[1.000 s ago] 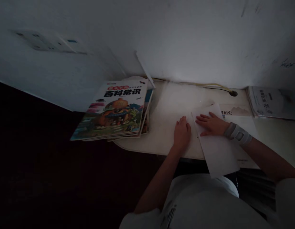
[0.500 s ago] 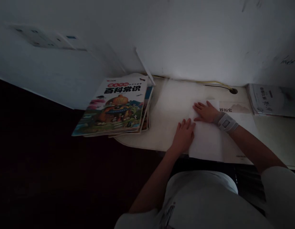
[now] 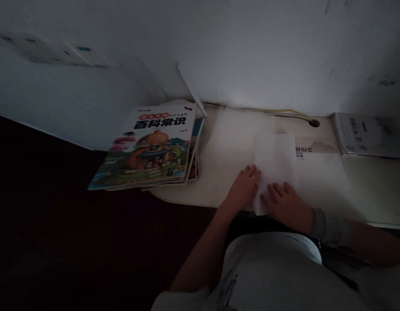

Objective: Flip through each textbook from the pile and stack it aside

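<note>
A narrow white sheet of paper (image 3: 276, 155), which looks folded, lies over the left part of a pale book (image 3: 326, 181) with dark printed characters near its top. My left hand (image 3: 246, 185) rests at the paper's left edge, fingers stretched out and touching it. Lower down, my right hand (image 3: 289, 207) lies flat across the near part of the paper, its fingers spread and pointing up and left. A grey band circles the right wrist. Neither hand is gripping anything.
Left of the hands stands a stack of colourful picture books (image 3: 148, 151), jutting past the desk's (image 3: 183, 196) curved edge. Another pile of books (image 3: 368, 134) sits at the back right. A yellow cable (image 3: 284, 111) runs along the wall to a hole (image 3: 314, 123).
My right hand has slid from the paper's far end down toward its near end, close to my body. My left hand stays at the left edge. The view has shifted slightly.
</note>
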Motion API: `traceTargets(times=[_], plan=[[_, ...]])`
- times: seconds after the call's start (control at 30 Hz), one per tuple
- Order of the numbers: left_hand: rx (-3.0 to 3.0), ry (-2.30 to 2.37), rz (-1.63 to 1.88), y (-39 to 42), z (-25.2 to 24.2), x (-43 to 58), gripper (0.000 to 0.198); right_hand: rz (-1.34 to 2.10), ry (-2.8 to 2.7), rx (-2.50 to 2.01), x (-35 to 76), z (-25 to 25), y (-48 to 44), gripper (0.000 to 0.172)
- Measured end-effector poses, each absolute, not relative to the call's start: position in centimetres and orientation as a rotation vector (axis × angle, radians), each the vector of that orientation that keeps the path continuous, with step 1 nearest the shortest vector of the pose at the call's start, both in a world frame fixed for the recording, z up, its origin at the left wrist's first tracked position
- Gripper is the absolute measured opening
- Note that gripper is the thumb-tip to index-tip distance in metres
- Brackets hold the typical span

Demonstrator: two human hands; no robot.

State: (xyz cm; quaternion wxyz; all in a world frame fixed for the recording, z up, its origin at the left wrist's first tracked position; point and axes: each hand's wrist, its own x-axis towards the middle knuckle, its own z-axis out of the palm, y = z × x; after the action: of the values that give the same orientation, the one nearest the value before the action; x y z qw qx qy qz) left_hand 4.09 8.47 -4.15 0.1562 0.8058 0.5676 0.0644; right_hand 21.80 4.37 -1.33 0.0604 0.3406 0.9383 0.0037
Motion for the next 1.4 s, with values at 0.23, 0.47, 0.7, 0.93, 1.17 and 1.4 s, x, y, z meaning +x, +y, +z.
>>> traceTargets(times=[0.23,0.47,0.7,0.93,1.17,1.4], plan=[[2.26,1.546,0.269,7.4,-4.1,2.8,0.045,0.069,2.928,1.069,22.1,-1.7,4.2,0.045],[2.281,1.537,0.303,7.4,-4.7,2.9,0.045,0.179,3.186,0.829,21.7,-3.3,3.6,0.03],[2.248,1.543,0.34,7.2,-4.6,2.8,0.045,0.297,3.17,0.972,21.6,-3.8,3.3,0.031],[2.287,1.473,0.311,6.6,-4.0,2.8,0.049,0.285,3.094,1.113,20.2,-4.6,2.8,0.035],[2.335,1.382,0.306,5.1,-3.2,2.3,0.049,0.36,2.998,1.225,19.7,-5.1,2.7,0.038],[2.222,1.364,0.282,4.5,-2.9,2.1,0.052,0.267,2.992,1.243,19.1,-5.2,3.0,0.04]])
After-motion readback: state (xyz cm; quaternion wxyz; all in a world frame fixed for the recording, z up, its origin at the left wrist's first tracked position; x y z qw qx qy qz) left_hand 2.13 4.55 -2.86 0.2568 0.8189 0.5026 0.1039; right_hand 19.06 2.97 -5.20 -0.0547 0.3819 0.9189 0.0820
